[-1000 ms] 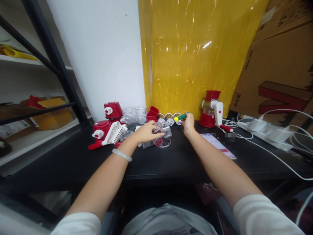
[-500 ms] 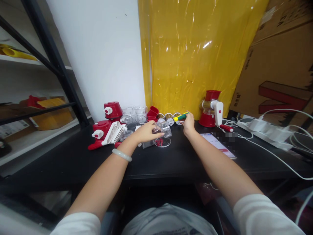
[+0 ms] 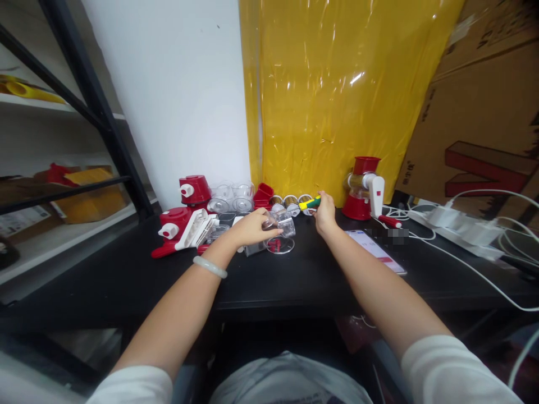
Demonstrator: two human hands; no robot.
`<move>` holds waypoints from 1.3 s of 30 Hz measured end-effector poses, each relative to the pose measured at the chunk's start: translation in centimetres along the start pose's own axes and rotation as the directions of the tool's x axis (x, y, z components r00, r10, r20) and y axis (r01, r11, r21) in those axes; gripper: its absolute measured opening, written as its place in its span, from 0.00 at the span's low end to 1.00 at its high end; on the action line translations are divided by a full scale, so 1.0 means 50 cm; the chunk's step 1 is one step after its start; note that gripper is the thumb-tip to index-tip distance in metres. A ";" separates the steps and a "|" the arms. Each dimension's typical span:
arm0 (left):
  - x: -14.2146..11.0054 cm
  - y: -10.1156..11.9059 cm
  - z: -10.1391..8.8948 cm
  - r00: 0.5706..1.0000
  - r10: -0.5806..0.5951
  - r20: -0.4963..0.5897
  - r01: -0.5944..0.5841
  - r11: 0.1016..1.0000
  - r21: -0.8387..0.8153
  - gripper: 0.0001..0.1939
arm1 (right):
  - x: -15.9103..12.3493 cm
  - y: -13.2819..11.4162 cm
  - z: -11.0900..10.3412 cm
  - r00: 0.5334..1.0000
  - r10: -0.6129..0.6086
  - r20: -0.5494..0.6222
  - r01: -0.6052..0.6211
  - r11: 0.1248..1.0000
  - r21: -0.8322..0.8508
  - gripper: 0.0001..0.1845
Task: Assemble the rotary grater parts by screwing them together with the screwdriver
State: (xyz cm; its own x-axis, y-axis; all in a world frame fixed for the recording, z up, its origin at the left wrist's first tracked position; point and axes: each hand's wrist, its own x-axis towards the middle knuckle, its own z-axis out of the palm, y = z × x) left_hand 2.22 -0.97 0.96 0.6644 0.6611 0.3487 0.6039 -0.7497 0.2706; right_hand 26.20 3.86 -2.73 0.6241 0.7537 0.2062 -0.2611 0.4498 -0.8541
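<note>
My left hand (image 3: 255, 227) is closed around a clear plastic housing (image 3: 286, 225), tilted just above the black table. In my right hand (image 3: 325, 213) is a screwdriver (image 3: 310, 203) with a green and yellow handle, its yellow end pointing left toward the housing. The shaft's tip is too small to make out against the clear plastic. Under the housing lies a clear round dish (image 3: 281, 245) with small red parts (image 3: 274, 244) in it. Behind the hands stand several metal grater drums (image 3: 291, 203).
Red bases (image 3: 174, 221) and a white crank arm (image 3: 197, 229) lie at left, near clear plastic parts (image 3: 242, 196) and red hoppers (image 3: 263, 194). An assembled rotary grater (image 3: 364, 188), a phone (image 3: 376, 251) and a power strip (image 3: 457, 231) with cables occupy the right of the table (image 3: 269, 286).
My right hand and the screwdriver have shifted very slightly. The left hand still holds the clear housing in the same place.
</note>
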 end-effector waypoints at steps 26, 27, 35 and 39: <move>-0.001 -0.003 0.000 1.000 0.005 0.002 -0.005 1.000 -0.001 0.25 | 0.011 0.017 -0.001 0.998 -0.053 -0.020 0.052 0.998 -0.038 0.18; -0.001 -0.003 0.000 1.000 0.005 -0.001 -0.005 1.000 -0.004 0.25 | 0.011 0.017 -0.001 0.999 -0.050 -0.020 0.049 0.998 -0.034 0.18; -0.001 -0.004 0.000 1.000 -0.001 -0.002 0.001 1.000 -0.014 0.26 | 0.013 0.010 0.002 1.000 0.000 -0.024 -0.001 1.000 -0.009 0.20; -0.002 -0.002 -0.001 1.000 0.004 -0.003 -0.004 1.000 -0.006 0.25 | 0.011 0.006 0.003 1.000 0.027 -0.009 -0.026 0.999 0.033 0.19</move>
State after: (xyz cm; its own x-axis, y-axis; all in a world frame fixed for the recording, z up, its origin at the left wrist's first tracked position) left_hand 2.10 -0.96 0.94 0.6654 0.6583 0.3520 0.5988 -0.7523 0.2748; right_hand 26.37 4.48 -2.78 0.6236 0.7610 0.1789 -0.3013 0.4452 -0.8432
